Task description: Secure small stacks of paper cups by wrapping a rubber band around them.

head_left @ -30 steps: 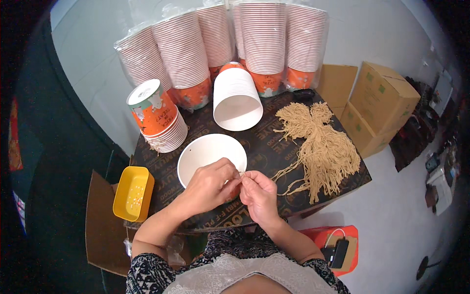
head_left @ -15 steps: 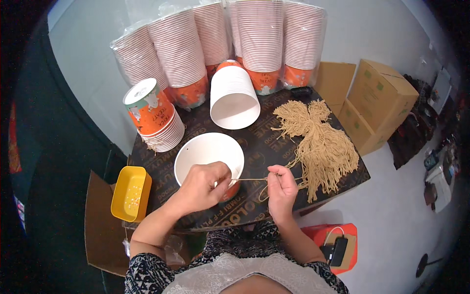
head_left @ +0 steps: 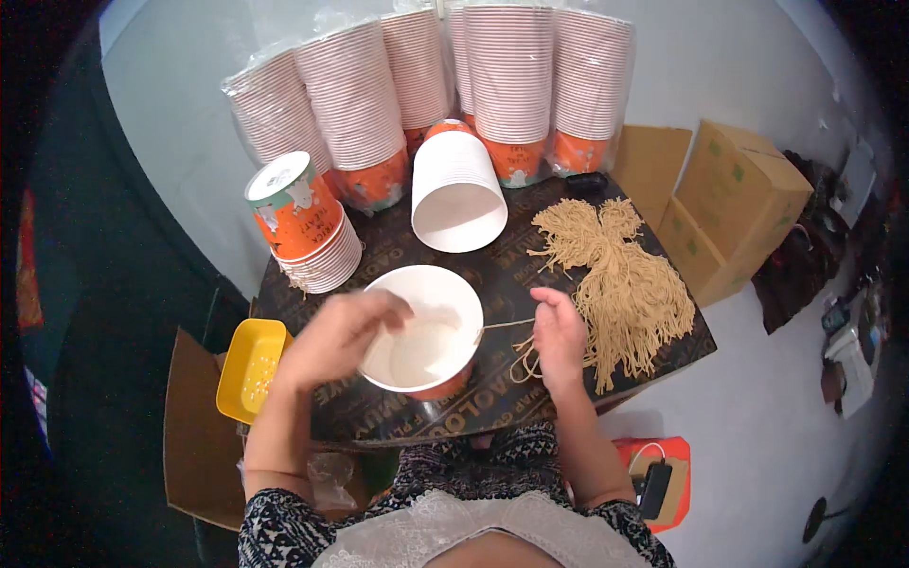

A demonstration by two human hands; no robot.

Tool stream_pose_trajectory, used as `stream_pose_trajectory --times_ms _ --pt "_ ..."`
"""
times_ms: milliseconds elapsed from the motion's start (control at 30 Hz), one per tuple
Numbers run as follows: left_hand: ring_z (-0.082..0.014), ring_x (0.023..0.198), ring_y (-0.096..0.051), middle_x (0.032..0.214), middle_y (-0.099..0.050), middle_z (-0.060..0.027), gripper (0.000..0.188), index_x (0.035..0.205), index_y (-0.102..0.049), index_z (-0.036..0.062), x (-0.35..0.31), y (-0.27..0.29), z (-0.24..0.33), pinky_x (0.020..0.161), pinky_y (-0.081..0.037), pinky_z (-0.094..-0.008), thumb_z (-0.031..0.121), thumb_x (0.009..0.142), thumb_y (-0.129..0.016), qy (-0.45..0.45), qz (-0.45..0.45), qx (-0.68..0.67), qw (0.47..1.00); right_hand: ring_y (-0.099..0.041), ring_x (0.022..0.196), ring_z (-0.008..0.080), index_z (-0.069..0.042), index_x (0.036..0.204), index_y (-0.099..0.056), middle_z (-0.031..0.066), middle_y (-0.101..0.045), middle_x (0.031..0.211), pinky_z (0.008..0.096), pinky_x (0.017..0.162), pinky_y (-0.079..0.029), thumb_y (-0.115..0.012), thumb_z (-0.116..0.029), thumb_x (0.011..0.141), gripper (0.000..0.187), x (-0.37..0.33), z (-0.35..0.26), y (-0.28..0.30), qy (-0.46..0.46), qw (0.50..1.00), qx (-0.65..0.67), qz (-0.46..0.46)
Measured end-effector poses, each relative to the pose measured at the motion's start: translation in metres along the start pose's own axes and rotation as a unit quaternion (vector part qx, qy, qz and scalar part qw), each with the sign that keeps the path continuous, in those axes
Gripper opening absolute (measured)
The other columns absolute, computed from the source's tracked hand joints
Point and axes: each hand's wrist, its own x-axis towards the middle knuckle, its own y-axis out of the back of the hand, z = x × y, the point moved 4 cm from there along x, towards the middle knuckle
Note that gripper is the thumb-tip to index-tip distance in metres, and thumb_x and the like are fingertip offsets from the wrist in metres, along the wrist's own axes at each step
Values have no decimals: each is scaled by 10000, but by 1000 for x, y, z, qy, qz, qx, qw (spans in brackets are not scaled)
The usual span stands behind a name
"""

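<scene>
A white paper bowl (head_left: 431,327) with an orange outside sits tilted on the dark table (head_left: 492,398) in front of me. My left hand (head_left: 343,331) grips its left rim, fingers curled over the edge. My right hand (head_left: 559,336) pinches a tan string (head_left: 507,325) that runs taut from the bowl's right rim to my fingers. A loop of the string hangs below my right hand. A pile of tan strings (head_left: 615,275) lies just right of that hand.
Bagged stacks of paper cups (head_left: 511,80) line the table's back. One white stack (head_left: 456,194) lies on its side, a short orange stack (head_left: 303,227) stands at left. A yellow tray (head_left: 251,369) sits on a cardboard box lower left. Cardboard boxes (head_left: 734,204) stand at right.
My hands were together at the bowl's near rim. The right hand has pulled away to the right, drawing the string out, and the left hand has shifted onto the bowl's left rim.
</scene>
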Motion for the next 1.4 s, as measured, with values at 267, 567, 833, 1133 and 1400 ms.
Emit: stream_pose_trajectory --times_ms 267,567,833,1133,1400 --pt "-432 1406 -331 1499 -443 -131 417 1100 -707 78 -20 12 -13 1129 -345 -495 -72 717 -641 -89 -42 271 958 -392 582 5 -11 1184 -594 -47 -493 760 173 476 -310 -510 -80 968 242 21 -44 3 -60 982 179 -2" --pt "-391 1437 -306 1367 -589 -81 307 997 -709 57 -40 5 -11 1176 -210 -576 -50 710 -709 -68 -54 180 980 -371 554 9 21 1099 -617 -45 -484 717 174 463 -292 -520 -52 954 189 -1 -81 -10 -51 983 173 -36" --pt "-334 1106 -562 816 -617 -71 183 862 -708 59 -45 -17 23 1107 -340 -583 45 690 -769 -115 20 206 972 -335 543 41 21 1063 -599 -23 -426 675 200 466 -276 -473 -20 969 163 -32 -85 -18 -29 962 249 -109" --pt "-360 918 -555 935 -565 -137 425 1088 -632 3 -37 -62 48 954 -439 -546 12 683 -763 -121 250 247 928 -366 597 100 -47 1034 -563 5 -441 732 243 472 -300 -442 -118 1007 144 -44 -46 -55 -228 772 568 -173" --pt "-155 468 -556 590 -569 -71 258 1054 -637 4 -68 -123 31 466 -438 -305 81 824 -725 -15 205 -68 976 -371 599 98 -70 1001 -584 2 -460 737 240 484 -312 -456 -131 990 142 -42 -41 -59 -217 733 624 -161"
